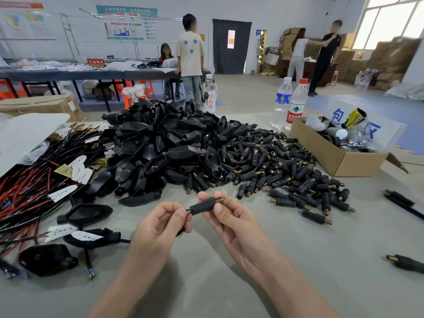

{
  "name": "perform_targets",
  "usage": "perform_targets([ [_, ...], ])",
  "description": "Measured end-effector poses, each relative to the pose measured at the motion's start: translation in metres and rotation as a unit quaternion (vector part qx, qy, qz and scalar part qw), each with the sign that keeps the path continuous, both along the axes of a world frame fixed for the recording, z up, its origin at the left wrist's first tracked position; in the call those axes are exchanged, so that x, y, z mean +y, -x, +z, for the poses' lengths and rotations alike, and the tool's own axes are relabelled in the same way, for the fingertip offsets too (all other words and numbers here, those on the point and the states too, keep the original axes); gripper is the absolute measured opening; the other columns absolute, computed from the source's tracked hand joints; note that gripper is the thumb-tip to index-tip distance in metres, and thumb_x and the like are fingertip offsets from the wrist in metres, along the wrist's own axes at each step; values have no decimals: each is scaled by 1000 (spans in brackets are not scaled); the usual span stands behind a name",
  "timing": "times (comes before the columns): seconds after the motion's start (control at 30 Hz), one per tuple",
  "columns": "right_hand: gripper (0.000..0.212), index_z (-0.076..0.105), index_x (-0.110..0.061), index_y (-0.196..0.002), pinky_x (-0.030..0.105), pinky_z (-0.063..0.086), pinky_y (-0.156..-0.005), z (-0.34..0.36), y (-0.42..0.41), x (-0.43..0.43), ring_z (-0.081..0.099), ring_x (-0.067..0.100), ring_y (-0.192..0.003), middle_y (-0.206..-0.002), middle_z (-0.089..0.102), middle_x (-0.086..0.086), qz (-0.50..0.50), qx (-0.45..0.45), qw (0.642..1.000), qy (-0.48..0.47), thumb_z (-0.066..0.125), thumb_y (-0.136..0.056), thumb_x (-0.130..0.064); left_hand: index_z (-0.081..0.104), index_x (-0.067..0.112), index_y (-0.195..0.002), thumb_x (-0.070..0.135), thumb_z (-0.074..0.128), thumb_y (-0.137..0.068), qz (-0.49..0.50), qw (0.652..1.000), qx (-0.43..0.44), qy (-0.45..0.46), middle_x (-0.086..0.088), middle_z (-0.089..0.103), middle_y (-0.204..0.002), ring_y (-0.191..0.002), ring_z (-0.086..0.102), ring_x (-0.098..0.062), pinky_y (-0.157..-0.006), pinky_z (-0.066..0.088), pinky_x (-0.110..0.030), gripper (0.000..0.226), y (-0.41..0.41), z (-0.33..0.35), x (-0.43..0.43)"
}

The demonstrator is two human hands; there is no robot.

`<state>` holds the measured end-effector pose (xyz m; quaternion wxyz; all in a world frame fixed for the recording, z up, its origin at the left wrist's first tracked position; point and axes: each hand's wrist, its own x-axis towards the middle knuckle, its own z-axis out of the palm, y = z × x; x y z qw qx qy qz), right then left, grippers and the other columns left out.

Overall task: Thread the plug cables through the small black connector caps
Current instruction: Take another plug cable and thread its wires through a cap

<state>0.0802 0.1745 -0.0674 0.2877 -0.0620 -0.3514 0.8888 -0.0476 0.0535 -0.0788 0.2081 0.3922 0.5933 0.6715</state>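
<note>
Bare right hand (pixel 231 218) grip pinching matte cylindrical cap (pixel 203 206), brass pin (pixel 226 197) protruding, left hand (pixel 160 224) grip pinching thin red-black cable (pixel 188 217)

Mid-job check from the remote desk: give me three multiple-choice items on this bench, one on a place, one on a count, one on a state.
1. Where is the cardboard box relative to the heap of small caps?
A) left of it B) right of it C) under it
2. How many water bottles stand on the table?
A) one B) three C) six
3. What state is the cap held by the right hand?
A) empty B) lying on the table C) wires through it

Answers:
1 B: the box sits past the heap's right edge.
2 B: one stands behind the housings and two stand by the box.
3 C: the left hand pinches red and black wires entering one end, and a brass tip shows at the other.
</note>
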Motion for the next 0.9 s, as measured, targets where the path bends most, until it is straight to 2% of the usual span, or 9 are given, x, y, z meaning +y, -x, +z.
perform_targets([
  [0.1, 25, 61, -1, -110, 25, 57, -87, -2, 1, 1, 68, 24, -114, -124, 68, 20, -8, -5, 1000, 29, 64, -85, -1, 68, 29, -89, 48, 62, -85, 17, 999, 33, 21, -5, 73, -83, -79, 68, -18, -86, 55, -45, 21, 0, -3, 0],
  [0.17, 19, 71, -3, -104, 24, 58, -84, -2, 1, 1, 69, 23, -111, -122, 69, 20, -5, -11, 999, 36, 66, -85, -3, 67, 31, -93, 56, 58, -82, 38, 996, 65, 40, -1, 73, -82, -79, 69, -22, -87, 55, -52, 29, -1, -6, 0],
  [0.2, 16, 76, -7, -98, 23, 58, -83, -1, 1, 1, 70, 22, -110, -120, 70, 19, -1, -16, 999, 33, 66, -85, -5, 65, 33, -95, 59, 56, -81, 51, 993, 89, 51, 1, 73, -81, -78, 69, -20, -85, 55, -48, 30, -2, -7, 0],
  [0.3, 15, 81, -14, -87, 20, 57, -82, -1, 1, 0, 71, 18, -107, -117, 72, 15, 7, -39, 999, 16, 67, -85, -10, 60, 37, -96, 61, 49, -81, 83, 982, 154, 73, 7, 71, -76, -74, 67, -11, -71, 47, -19, 30, -3, -8, 0],
  [0.37, 14, 81, -13, -86, 19, 57, -81, -2, 1, -1, 71, 18, -107, -116, 72, 16, 10, -48, 999, 18, 67, -85, -11, 59, 38, -96, 61, 48, -83, 92, 977, 172, 82, 9, 70, -75, -76, 66, -9, -64, 42, -14, 28, -4, -7, -1],
  [0.43, 12, 77, -7, -92, 21, 58, -79, -3, 2, -1, 71, 21, -106, -116, 72, 19, 9, -50, 998, 34, 68, -84, -9, 59, 41, -95, 60, 53, -88, 98, 976, 178, 81, 10, 70, -75, -78, 66, -8, -66, 42, -14, 21, -5, -7, -1],
  [0.57, 25, 60, -2, -105, 22, 59, -76, -5, 3, -1, 72, 24, -104, -115, 71, 23, -1, -52, 997, 57, 69, -82, -6, 63, 44, -89, 53, 63, -89, 95, 983, 142, 62, 8, 73, -75, -76, 68, -5, -74, 50, -27, 9, -2, -6, -1],
  [0.77, 26, 59, -3, -102, 23, 59, -76, -4, 3, -1, 72, 25, -103, -115, 71, 23, -16, -47, 997, 63, 71, -79, -6, 71, 33, -90, 42, 67, -83, 52, 998, 39, 8, -1, 72, -78, -76, 67, -8, -73, 52, -18, 12, -3, -4, 1],
  [0.9, 24, 61, -2, -100, 23, 59, -77, -4, 3, 1, 72, 26, -104, -115, 71, 23, -14, -42, 997, 65, 71, -79, -6, 68, 30, -90, 35, 63, -88, 19, 999, 32, -3, -5, 74, -86, -82, 69, -17, -78, 53, -23, 7, -3, -3, 1],
])
